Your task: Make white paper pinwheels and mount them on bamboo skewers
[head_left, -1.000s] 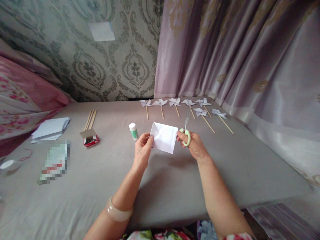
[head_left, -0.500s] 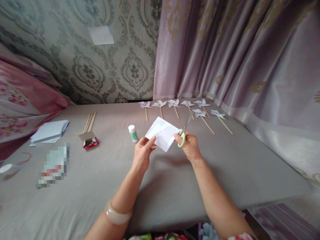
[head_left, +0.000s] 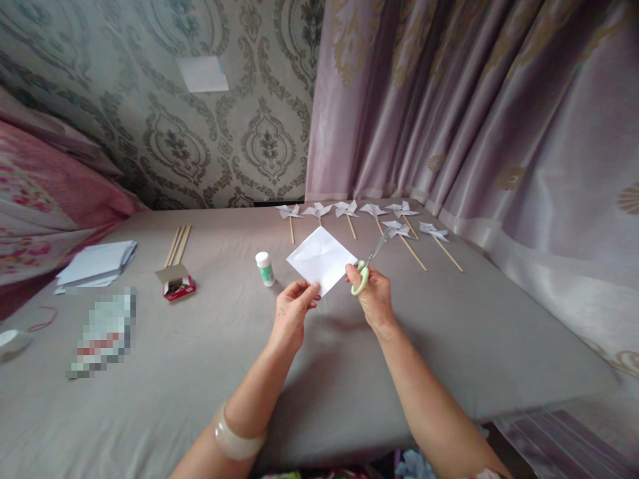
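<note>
A creased white square of paper (head_left: 322, 259) is held up above the table, turned so one corner points away from me. My left hand (head_left: 295, 307) pinches it at the near corner, thumb on top. My right hand (head_left: 374, 293) is closed around the pale green handles of a pair of scissors (head_left: 360, 278), whose blades point away and to the right. The thumb of that hand also sits at the paper's right corner. Just left of the paper, a glue stick (head_left: 265, 269) with a white cap stands upright.
Several paper pinwheels (head_left: 346, 209) on sticks lie along the back of the cloth-covered table (head_left: 214, 372). To the left are loose wooden sticks (head_left: 178, 245), an open red box (head_left: 178, 288), a stack of paper (head_left: 97, 263), a blurred packet (head_left: 106, 332) and a white roll (head_left: 12, 342).
The paper has been turned from roughly level edges to a diamond. My left hand has shifted from its left side to the near corner. The scissors, still in my right hand, now tilt further right.
</note>
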`<state>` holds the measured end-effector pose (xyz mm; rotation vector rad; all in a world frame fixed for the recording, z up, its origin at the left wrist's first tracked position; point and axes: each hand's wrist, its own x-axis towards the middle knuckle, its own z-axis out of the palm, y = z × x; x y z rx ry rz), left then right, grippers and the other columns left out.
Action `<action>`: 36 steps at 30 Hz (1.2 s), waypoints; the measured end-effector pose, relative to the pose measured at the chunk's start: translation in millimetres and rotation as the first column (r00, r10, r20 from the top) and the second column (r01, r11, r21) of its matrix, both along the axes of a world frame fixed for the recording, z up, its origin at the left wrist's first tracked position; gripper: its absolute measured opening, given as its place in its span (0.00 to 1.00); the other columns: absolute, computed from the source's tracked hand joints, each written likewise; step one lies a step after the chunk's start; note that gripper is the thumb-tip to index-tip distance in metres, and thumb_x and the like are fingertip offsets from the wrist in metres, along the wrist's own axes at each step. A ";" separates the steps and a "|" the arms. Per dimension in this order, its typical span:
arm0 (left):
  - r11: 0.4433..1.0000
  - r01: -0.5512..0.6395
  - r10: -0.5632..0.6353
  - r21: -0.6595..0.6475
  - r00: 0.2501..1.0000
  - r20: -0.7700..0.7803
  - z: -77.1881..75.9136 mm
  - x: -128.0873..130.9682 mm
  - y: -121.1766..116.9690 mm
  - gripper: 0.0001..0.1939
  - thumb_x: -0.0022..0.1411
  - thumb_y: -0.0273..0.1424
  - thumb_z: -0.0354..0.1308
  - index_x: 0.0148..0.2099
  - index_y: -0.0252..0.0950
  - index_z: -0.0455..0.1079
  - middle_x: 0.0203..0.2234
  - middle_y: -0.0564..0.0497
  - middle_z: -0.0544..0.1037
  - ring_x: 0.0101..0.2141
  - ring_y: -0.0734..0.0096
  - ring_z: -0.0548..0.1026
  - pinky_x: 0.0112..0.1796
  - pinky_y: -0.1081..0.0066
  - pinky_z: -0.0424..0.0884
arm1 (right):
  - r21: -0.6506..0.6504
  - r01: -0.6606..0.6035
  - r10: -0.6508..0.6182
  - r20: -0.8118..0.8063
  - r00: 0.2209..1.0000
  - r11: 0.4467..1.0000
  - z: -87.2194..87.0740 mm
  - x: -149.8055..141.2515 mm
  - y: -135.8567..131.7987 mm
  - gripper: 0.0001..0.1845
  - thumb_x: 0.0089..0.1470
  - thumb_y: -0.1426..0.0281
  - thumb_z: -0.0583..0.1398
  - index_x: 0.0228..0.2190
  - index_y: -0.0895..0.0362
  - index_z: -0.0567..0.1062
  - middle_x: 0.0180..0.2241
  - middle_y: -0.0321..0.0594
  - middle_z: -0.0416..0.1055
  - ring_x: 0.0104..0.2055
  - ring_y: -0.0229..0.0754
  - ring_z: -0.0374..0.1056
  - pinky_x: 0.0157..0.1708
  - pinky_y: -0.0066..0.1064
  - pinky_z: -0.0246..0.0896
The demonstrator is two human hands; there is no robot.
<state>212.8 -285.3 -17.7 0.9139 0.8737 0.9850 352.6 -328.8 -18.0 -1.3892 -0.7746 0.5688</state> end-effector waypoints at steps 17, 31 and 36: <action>0.985 -0.172 0.170 0.002 0.975 0.141 15.3 -19.9 17.3 0.14 0.39 0.34 0.70 0.24 0.32 0.71 0.19 0.54 0.70 0.22 0.81 0.67 0.24 0.80 0.62 | -0.358 -0.642 0.708 0.083 0.701 0.678 -3.7 -47.2 -16.5 0.29 0.49 0.44 0.55 0.22 0.59 0.71 0.22 0.38 0.68 0.24 0.36 0.59 0.23 0.26 0.51; 0.982 -0.188 0.189 -0.023 0.968 0.166 12.1 -15.2 13.0 0.17 0.37 0.36 0.71 0.25 0.31 0.70 0.19 0.54 0.72 0.22 0.80 0.69 0.26 0.78 0.66 | -0.373 -0.575 0.640 0.070 0.765 0.728 -5.6 -48.6 -14.7 0.25 0.47 0.49 0.59 0.19 0.59 0.68 0.18 0.36 0.65 0.21 0.34 0.56 0.22 0.27 0.51; 0.975 -0.217 0.222 -0.044 0.953 0.207 11.1 -13.1 13.1 0.16 0.36 0.34 0.72 0.25 0.31 0.70 0.19 0.55 0.71 0.21 0.81 0.69 0.27 0.77 0.66 | -0.374 -0.572 0.638 0.075 0.766 0.730 -6.4 -49.6 -14.1 0.25 0.46 0.49 0.59 0.18 0.58 0.67 0.17 0.34 0.62 0.20 0.33 0.54 0.21 0.27 0.48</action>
